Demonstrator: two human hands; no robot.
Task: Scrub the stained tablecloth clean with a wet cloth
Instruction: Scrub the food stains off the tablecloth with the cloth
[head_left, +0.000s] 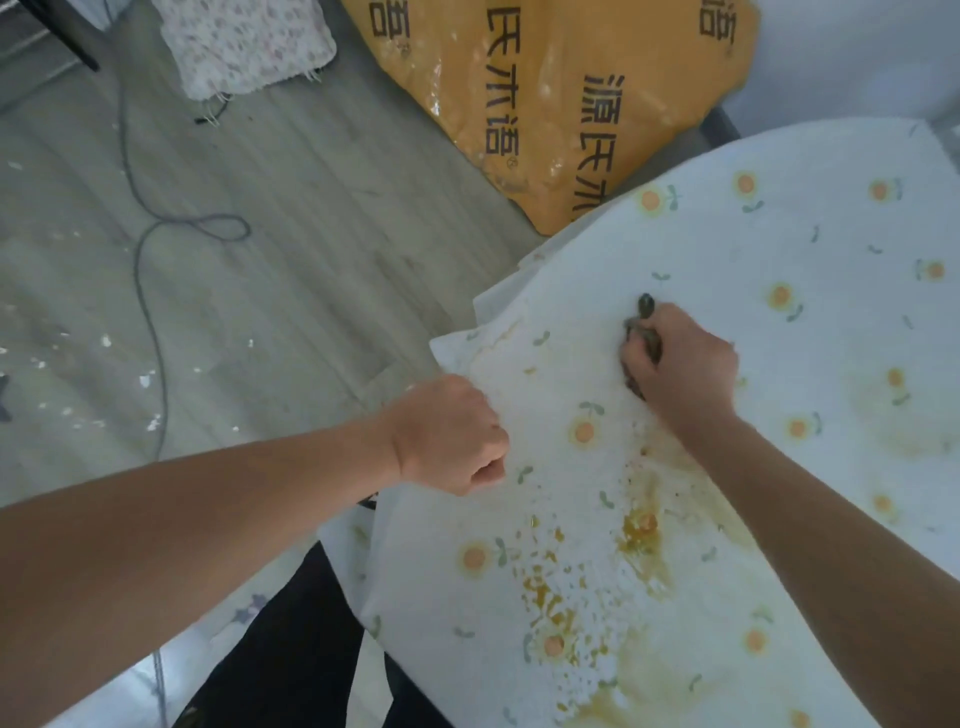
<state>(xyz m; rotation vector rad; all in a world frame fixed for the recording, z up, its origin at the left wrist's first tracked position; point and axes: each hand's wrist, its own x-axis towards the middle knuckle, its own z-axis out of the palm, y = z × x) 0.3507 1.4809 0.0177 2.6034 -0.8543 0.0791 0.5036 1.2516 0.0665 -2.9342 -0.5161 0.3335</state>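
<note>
Scrubbing is the step in hand: the right hand (680, 358) curls its fingers round a small dark cloth (643, 317) and presses it onto the tablecloth (779, 234), which lies spread over the table at the right of the view. The left hand (447, 434) is closed like a fist at the left edge of the tablecloth and seems to grip the fabric there. To do this well, I think the left hand should pull the fabric flat while the right rubs with short, firm strokes and then works toward the body, because the heavy orange stains (641, 535) lie nearer, between the forearms. The edge by the left hand is folded and loose, so it may slip. There is open room to the right; beyond the edge are the floor (311, 234), a cable (150, 291) and an orange bag (550, 119).
</note>
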